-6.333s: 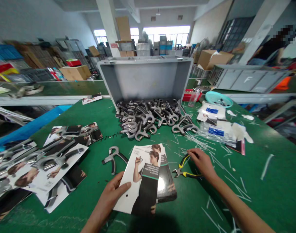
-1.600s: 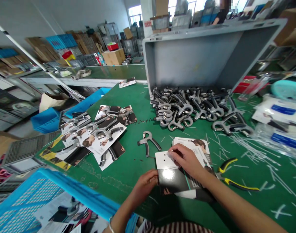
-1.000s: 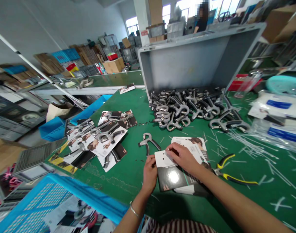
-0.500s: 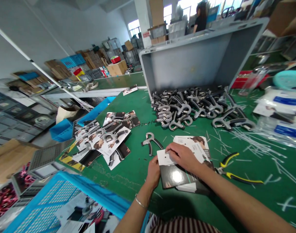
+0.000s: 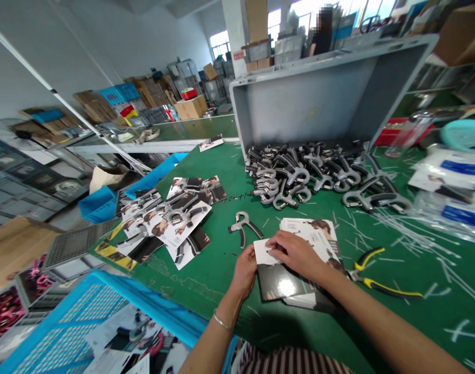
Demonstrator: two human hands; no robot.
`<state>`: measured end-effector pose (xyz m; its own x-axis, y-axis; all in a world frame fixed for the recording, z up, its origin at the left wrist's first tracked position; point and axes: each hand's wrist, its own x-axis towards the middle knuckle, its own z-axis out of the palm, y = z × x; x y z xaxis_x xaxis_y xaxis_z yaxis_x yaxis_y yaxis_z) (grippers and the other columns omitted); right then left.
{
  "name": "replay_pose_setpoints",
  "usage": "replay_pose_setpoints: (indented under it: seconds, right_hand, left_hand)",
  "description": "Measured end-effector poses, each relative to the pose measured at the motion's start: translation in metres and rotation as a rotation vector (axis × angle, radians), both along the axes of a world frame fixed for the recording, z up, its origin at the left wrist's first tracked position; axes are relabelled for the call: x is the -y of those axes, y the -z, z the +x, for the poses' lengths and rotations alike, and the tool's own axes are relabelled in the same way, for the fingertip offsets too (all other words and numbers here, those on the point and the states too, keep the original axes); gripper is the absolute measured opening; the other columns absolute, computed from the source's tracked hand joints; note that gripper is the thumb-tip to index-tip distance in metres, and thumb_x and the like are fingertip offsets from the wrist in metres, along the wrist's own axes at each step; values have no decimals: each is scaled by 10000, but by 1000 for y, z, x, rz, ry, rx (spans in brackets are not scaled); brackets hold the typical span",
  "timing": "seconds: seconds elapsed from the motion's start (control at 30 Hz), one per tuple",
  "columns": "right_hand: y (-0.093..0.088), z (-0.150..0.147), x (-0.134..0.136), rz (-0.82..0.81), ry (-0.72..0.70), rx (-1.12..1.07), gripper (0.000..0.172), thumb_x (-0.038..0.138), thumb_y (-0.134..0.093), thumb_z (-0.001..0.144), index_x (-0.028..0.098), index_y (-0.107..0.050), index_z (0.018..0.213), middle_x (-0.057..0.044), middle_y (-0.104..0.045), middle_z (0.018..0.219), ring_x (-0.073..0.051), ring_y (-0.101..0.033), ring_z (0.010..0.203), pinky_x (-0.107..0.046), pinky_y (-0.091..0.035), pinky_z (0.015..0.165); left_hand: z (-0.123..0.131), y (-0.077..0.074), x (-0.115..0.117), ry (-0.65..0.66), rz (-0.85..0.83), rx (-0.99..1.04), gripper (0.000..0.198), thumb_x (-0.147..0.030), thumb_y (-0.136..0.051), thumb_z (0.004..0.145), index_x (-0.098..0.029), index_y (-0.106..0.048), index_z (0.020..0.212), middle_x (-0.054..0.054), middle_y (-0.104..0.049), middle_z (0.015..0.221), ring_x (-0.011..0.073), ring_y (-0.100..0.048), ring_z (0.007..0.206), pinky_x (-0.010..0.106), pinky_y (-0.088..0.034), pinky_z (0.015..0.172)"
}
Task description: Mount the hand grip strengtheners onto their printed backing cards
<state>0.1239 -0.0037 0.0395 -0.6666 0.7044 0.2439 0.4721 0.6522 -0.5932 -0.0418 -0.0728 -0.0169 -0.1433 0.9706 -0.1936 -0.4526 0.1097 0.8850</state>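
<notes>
My left hand (image 5: 244, 272) grips the left edge of a black-and-white printed card (image 5: 276, 284), thumb near its top corner. Over the card's white upper part, my right hand (image 5: 295, 253) has its fingertips bunched by a small hole; whatever they pinch is too small to tell. Under and behind the card lies a stack of printed cards (image 5: 326, 228). Just beyond my left hand rests a grey-and-black hand gripper (image 5: 243, 226), a spring exerciser. Yellow-and-black pliers (image 5: 368, 279) lie with handles spread, right of the stack.
A grey crate (image 5: 307, 98) tipped on its side spills a heap of hand grippers (image 5: 295, 174). Carded hand grippers (image 5: 177, 221) pile up at left. A blue basket (image 5: 116, 296) stands at the near left edge. White plastic ties (image 5: 412, 228) and plastic bags (image 5: 456, 208) lie at right.
My right fingertips have shifted slightly on the card near its hole. My left hand keeps its hold on the edge. The whole view has moved a little.
</notes>
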Motion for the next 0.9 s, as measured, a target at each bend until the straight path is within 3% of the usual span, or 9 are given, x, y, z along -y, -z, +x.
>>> replay_pose_setpoints:
  seconds: [0.43,0.67,0.9]
  right_hand:
    - [2,3,0,-40,-19,-73,116,261,-552,955,219,-660,971,-44,-655,945,-198,-598,911,-321,-440,797]
    - [1,4,0,-53,-28,-98,148,278,-536,962,222,-672,976,-49,-663,941,-200,-599,907,-330,-446,797]
    - [2,4,2,-38,-11,-84,113,284,-574,943,226,-667,968,-39,-655,921,-197,-597,885,-322,-442,786]
  left_hand:
    - [7,5,1,-12,-70,7,437,-269,-806,664,-146,-721,1074,78,-765,915,226,-698,835,352,-533,808]
    - [5,4,3,-10,-47,32,396,-262,-800,687,-152,-701,1054,86,-747,1014,218,-689,890,340,-523,838]
    - [6,-2,-3,-17,-24,41,425,-332,-799,693,-158,-658,1054,80,-734,986,214,-685,888,342,-518,841]
